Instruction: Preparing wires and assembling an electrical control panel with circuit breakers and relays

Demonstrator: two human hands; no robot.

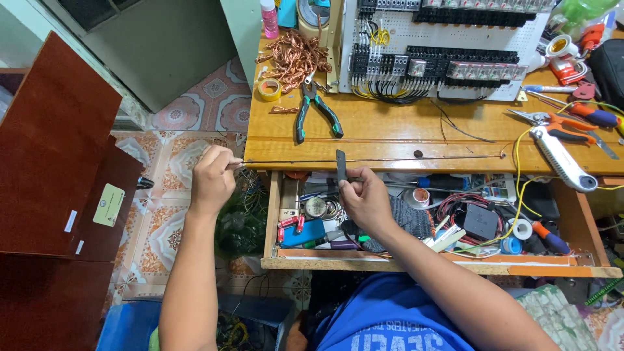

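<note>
Stripping step: left hand [212, 177] pinches the end of a thin wire [377, 158] taut along the worktop [390, 130]; right hand [365, 195] grips a small blade [341, 165] upright against it; next calls for a steady draw along the wire

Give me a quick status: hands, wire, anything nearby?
Left hand pinches wire end off the bench edge. Right hand holds small dark blade against it. Pliers lie beyond, apart.
</note>
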